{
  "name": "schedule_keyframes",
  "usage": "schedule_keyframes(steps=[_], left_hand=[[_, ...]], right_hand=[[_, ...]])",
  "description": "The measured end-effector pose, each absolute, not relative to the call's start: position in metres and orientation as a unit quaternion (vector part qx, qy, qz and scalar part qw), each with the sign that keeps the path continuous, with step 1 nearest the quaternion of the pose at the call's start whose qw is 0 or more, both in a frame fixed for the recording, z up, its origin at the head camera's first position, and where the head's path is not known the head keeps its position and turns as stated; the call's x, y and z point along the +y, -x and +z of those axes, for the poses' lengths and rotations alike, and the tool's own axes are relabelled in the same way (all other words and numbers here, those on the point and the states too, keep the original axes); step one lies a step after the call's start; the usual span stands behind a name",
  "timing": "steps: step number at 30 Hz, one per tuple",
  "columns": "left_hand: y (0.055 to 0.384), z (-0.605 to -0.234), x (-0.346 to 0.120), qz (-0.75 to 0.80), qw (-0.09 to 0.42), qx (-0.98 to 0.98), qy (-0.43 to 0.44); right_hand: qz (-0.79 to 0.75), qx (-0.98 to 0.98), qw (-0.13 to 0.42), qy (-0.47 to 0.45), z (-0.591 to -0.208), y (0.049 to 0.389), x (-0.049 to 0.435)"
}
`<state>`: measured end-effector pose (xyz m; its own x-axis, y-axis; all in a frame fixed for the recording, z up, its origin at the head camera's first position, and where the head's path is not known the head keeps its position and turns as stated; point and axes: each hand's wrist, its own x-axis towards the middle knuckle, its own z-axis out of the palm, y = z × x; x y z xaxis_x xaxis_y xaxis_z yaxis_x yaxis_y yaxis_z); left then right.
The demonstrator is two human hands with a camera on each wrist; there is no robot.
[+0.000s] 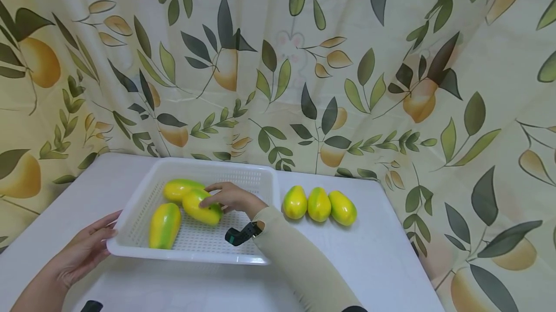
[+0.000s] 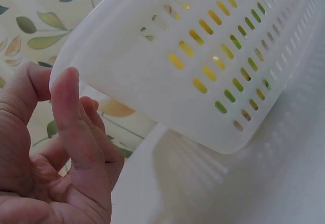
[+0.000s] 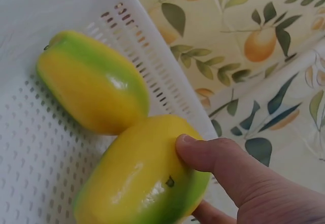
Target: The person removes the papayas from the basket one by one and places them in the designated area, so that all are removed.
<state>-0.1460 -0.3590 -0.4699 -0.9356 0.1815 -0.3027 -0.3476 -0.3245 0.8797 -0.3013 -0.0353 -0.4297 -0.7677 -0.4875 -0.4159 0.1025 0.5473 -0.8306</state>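
Observation:
A white perforated plastic basket [image 1: 256, 249] holds several yellow-green papayas. My right hand [image 1: 234, 197] grips one papaya [image 1: 201, 208] inside it, thumb on the near side and fingers partly hidden behind. In the right wrist view, that papaya [image 3: 144, 176] touches a second papaya [image 3: 94, 84], and the right thumb [image 3: 218, 158] presses its skin. A third papaya [image 1: 165, 226] lies by the basket's left wall. At the left front corner, my left hand [image 1: 89, 249] pinches the basket's rim; the left wrist view shows its fingers [image 2: 68, 107] against that rim.
Right of the basket, three more papayas [image 1: 319, 204] lie in a row on the white table [image 1: 391, 263]. A curtain [image 1: 278, 70] printed with leaves and fruit hangs behind the table.

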Motion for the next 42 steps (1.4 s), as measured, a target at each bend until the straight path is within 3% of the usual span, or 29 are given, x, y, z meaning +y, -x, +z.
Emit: schedule_keyframes(steps=[33, 42], left_hand=[[0.146, -0.470, -0.357, 0.804, 0.161, 0.567, 0.081], [0.145, -0.470, -0.359, 0.802, 0.168, 0.568, 0.080]], right_hand=[[-0.591, 0.725, 0.335, 0.109, -0.395, 0.259, -0.005], [-0.632, 0.695, 0.333, 0.077, -0.405, 0.249, 0.014]])
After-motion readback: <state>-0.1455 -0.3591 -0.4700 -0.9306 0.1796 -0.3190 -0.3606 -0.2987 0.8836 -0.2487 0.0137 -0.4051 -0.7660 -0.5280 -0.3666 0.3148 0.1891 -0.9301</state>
